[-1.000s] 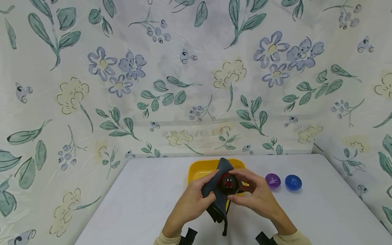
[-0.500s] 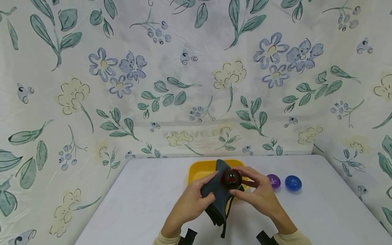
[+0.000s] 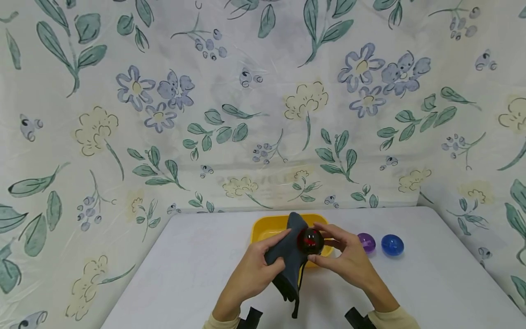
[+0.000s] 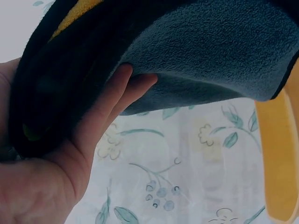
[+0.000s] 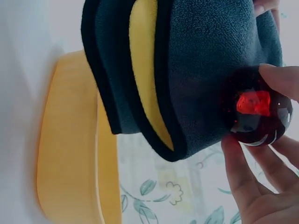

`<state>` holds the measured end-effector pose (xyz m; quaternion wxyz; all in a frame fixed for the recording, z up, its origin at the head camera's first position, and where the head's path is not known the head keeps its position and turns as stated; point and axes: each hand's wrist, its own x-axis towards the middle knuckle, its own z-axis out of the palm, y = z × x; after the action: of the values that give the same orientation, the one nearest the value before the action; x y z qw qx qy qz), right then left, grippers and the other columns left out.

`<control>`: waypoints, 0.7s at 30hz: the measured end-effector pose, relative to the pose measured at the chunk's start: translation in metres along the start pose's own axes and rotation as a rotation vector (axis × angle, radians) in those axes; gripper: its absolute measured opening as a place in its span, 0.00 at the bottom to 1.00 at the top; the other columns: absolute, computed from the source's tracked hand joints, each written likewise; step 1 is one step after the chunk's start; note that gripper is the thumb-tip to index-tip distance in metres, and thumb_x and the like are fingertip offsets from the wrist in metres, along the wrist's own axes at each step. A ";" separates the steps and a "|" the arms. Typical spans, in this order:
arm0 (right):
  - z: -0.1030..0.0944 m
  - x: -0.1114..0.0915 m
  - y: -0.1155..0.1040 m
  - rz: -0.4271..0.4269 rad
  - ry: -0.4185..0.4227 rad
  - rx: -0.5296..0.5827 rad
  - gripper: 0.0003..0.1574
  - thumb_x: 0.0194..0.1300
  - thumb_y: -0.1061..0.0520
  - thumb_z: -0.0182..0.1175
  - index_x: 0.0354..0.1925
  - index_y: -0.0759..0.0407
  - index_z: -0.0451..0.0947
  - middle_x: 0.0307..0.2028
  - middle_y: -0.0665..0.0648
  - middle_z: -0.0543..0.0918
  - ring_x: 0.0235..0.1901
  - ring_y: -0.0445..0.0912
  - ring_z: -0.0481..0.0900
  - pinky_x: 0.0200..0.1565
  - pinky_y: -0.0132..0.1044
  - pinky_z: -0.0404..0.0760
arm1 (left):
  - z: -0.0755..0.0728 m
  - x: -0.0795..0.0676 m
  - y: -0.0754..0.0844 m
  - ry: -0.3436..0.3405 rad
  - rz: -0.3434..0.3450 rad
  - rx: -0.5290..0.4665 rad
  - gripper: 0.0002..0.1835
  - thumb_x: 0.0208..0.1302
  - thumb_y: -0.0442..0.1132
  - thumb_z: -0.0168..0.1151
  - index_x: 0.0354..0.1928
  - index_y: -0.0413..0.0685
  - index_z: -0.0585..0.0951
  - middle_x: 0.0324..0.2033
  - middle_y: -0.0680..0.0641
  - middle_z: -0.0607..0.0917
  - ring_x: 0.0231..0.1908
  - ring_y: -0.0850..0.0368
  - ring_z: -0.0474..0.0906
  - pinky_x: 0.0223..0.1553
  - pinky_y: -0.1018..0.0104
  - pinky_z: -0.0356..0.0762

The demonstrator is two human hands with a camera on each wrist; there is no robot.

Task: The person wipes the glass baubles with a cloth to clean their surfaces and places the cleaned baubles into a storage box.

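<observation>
Head view: I'm seeing the left hand (image 3: 260, 265) gripping a blue-grey cloth (image 3: 291, 253), the right hand (image 3: 349, 256) pinching a translucent red ball (image 3: 311, 241) against it; 1 yellow tub (image 3: 265, 228) is sitting just beyond.

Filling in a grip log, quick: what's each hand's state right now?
Left hand: gripping the blue-gray cloth.
Right hand: fingertips and thumb pinching the translucent red ball.

The surface (image 3: 185, 265) is white and plain. Near its far edge there stands a yellow container (image 3: 265, 228), directly on it. To the right of this container lie a purple ball (image 3: 367, 243) and a blue ball (image 3: 392, 245), near each other but not touching.
</observation>
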<state>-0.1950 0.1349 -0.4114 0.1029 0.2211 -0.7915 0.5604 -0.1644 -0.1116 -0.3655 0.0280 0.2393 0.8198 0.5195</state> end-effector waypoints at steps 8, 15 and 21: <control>0.001 0.001 -0.001 0.047 -0.047 -0.001 0.37 0.57 0.54 0.77 0.64 0.50 0.79 0.58 0.57 0.84 0.56 0.54 0.85 0.59 0.46 0.85 | -0.002 -0.001 0.002 0.011 0.006 -0.042 0.33 0.66 0.27 0.55 0.74 0.48 0.72 0.67 0.34 0.78 0.43 0.50 0.86 0.42 0.67 0.88; 0.001 0.000 -0.003 0.044 -0.085 0.012 0.35 0.56 0.54 0.77 0.62 0.48 0.80 0.58 0.58 0.83 0.57 0.55 0.85 0.59 0.47 0.85 | -0.001 -0.001 0.002 0.038 0.011 -0.050 0.33 0.65 0.27 0.55 0.73 0.50 0.73 0.67 0.36 0.78 0.43 0.50 0.84 0.43 0.69 0.87; 0.003 -0.002 -0.004 0.007 -0.145 0.018 0.37 0.56 0.55 0.77 0.63 0.51 0.79 0.60 0.60 0.83 0.56 0.56 0.84 0.56 0.45 0.87 | -0.001 0.000 0.001 0.066 0.021 -0.053 0.33 0.65 0.26 0.55 0.73 0.49 0.73 0.68 0.36 0.77 0.48 0.45 0.83 0.49 0.62 0.88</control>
<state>-0.1913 0.1310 -0.4098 0.0417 0.2593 -0.7926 0.5503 -0.1644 -0.1119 -0.3642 0.0018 0.2298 0.8036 0.5491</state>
